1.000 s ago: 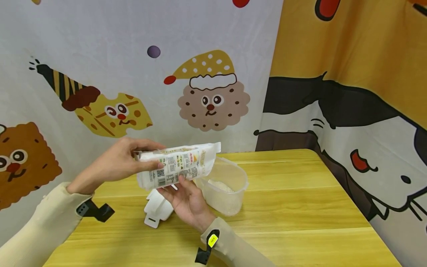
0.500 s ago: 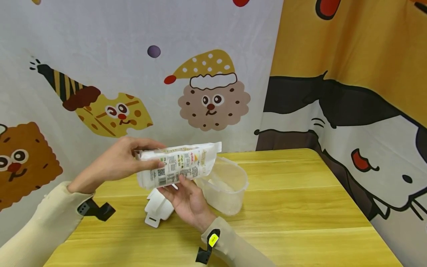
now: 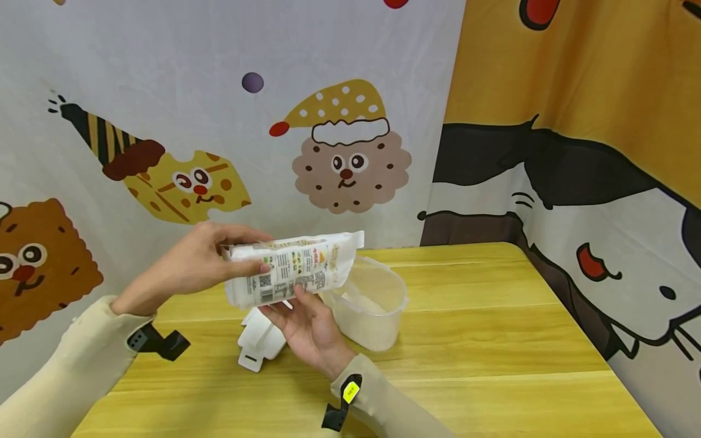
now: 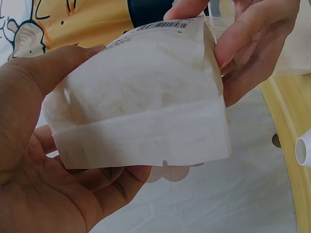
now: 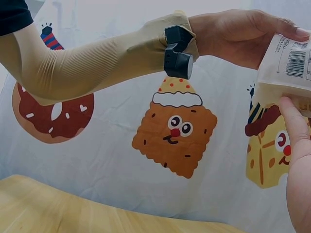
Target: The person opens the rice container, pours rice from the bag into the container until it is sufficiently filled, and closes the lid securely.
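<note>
**Q:** Head view: what is the grip state?
**A:** The left hand (image 3: 191, 261) grips the rear of the white bag (image 3: 292, 271), thumb on the printed face. The right hand (image 3: 309, 331) holds it from below, thumb on the same face. The bag looks soft, so the second hold probably prevents sagging.

**Q:** Where is the bag?
**A:** Nearly horizontal above the table (image 3: 493, 340), far end at the translucent container (image 3: 378, 325); rim contact cannot be confirmed. The container stands upright and uncovered, presumably for access. A white lid-like part (image 3: 260, 340) lies nearby.

**Q:** Left wrist view?
**A:** Left thumb and fingers clasp opposite sides of the bag's end, probably for control.

**Q:** Right wrist view?
**A:** One right-hand digit touches the bag; this view alone cannot show the full grip.
</note>
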Tool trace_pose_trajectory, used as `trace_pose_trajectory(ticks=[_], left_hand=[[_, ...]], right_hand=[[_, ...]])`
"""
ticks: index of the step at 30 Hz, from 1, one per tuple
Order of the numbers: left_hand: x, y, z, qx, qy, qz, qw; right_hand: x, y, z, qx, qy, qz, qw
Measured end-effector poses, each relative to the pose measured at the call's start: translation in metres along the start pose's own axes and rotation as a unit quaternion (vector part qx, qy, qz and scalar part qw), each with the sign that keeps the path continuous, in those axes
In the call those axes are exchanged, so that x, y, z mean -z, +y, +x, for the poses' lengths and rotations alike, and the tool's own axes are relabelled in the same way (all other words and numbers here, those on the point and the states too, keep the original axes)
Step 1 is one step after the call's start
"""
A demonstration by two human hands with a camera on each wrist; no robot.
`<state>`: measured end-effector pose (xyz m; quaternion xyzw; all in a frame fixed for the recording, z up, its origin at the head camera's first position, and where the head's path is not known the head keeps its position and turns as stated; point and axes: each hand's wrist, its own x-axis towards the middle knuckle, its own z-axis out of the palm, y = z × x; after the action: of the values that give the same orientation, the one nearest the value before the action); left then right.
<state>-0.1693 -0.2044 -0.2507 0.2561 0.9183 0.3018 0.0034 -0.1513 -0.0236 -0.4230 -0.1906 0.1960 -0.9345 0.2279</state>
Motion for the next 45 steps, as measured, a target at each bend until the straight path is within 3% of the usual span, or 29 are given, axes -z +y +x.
trace_pose_trajectory(ticks=[23,45], left_hand=[[0.0005,0.0007,0.002,-0.021,0.009,0.007,0.9997],[-0.0003,0.0032,0.001,-0.001,0.0,0.005,1.0]], right_hand=[[-0.0027,-0.0013,0.0011,0.002,-0.001,0.0,1.0],[-0.0032,-0.0017,-0.0003,-0.001,0.008,-0.002,1.0]])
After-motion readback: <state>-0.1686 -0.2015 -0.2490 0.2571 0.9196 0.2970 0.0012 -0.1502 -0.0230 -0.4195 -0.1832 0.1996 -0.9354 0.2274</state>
